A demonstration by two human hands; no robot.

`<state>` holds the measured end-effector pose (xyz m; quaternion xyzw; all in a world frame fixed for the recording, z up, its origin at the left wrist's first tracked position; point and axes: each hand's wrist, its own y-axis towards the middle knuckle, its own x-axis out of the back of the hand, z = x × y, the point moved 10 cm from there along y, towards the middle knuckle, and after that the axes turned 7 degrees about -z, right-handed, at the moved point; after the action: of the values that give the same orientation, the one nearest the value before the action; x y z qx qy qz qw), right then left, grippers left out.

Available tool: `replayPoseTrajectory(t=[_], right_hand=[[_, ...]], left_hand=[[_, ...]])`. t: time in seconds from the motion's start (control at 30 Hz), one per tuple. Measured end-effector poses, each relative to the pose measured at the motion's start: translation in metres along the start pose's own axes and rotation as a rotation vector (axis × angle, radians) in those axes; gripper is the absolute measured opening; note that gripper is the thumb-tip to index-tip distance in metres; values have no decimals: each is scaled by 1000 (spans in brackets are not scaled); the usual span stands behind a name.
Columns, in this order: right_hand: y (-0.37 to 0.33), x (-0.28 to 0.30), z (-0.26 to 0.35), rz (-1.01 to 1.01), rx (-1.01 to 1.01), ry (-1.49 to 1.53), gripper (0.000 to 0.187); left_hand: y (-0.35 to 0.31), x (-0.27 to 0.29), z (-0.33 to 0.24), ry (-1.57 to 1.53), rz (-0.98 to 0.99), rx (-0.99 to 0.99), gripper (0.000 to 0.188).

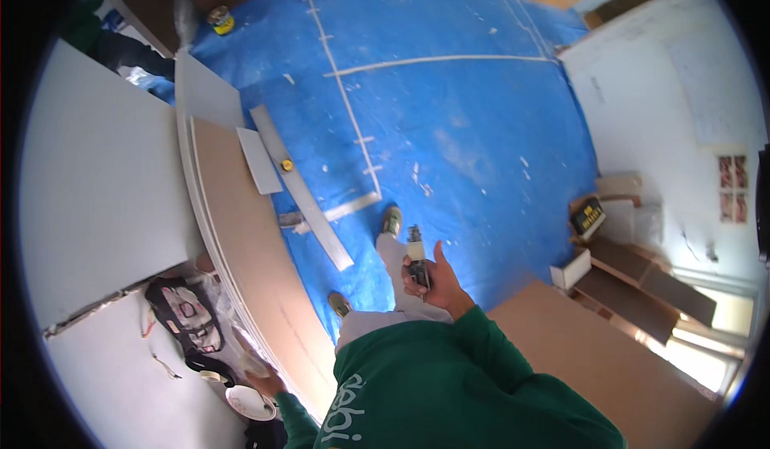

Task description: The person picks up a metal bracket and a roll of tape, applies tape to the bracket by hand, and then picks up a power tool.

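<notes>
My right hand is closed round a small hand tool with a dark handle, a cream middle and a dark, speckled tip; its kind is unclear. The thumb sticks out to the side. At lower left my left hand reaches beside the edge of leaning boards. A pale, see-through thing is at its fingers, which are too blurred to read. Near that hand sit a round white tub, a roll of tape and a black-and-grey bag.
Blue sheeting with pale tape lines covers the floor. A long metal straightedge lies beside leaning brown boards. A yellow-black tin stands far left, near another person. Brown boxes line the right wall.
</notes>
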<state>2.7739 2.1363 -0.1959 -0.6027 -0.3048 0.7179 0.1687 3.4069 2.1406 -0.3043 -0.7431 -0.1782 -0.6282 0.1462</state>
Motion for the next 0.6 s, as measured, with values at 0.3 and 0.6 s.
replayPoseTrajectory(t=[0.3, 0.6], right_hand=[[-39, -183, 370, -112, 586, -121, 72], [149, -138, 632, -60, 544, -212, 47]], left_hand=[[-35, -2, -353, -681, 166, 158, 86], [114, -79, -680, -540, 162, -291, 92]])
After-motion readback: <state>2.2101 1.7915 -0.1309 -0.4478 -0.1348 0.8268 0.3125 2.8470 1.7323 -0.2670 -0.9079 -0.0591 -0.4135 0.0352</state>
